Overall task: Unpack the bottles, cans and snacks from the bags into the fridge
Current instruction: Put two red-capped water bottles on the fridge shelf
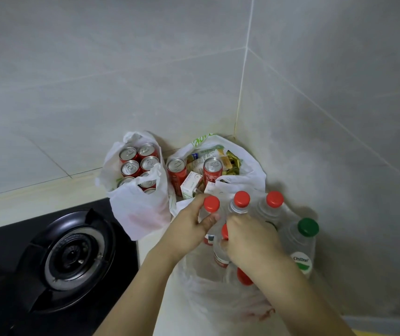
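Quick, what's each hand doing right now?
Left hand: grips a red-capped bottle by its neck.
Right hand: curled round another red-capped bottle's neck.

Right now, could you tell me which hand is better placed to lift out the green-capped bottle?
The right hand, probably. The green-capped bottle stands just to its right, while the left hand already grips a red-capped bottle farther left.

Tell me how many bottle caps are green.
1. The green cap tops the clear bottle at far right by the wall; every other cap showing is red. More bottles may be hidden behind the hands.
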